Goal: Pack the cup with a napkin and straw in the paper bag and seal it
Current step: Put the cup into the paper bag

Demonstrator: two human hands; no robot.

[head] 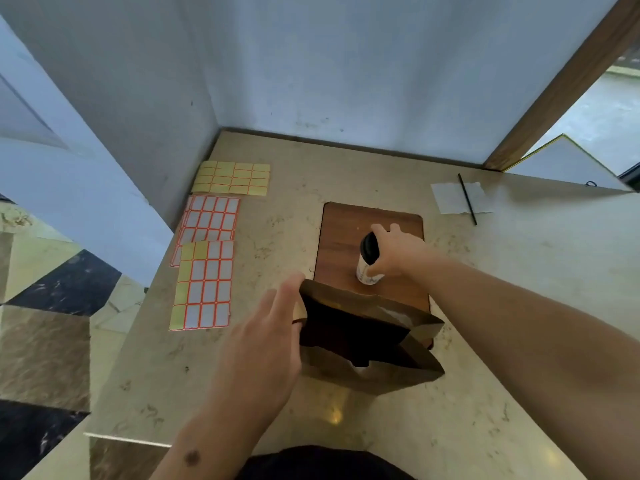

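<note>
Right hand wrapped around the cup, fingers curled round its side up near the black lid, so a proper closed grip on it. Cup itself white with some print, upright on the wooden board, just behind the paper bag. Hard to say whether sitting on the board or lifted a hair off it. Left hand flat and open against the left side of the bag, fingers spread and pointing away, fingertips touching the bag's upper left corner, not gripping anything. Bag brown, standing open with its mouth facing up, dark inside, partly on the near end of the board and partly on the marble counter. Something pale showing inside near the bottom, too murky to make out. Napkin lying flat over at the far right of the counter, well apart from the bag, with the black straw laid across it at a slant. Three sheets of orange-bordered label stickers lined up along the left edge of the counter, the nearest one overlapping the middle one.
</note>
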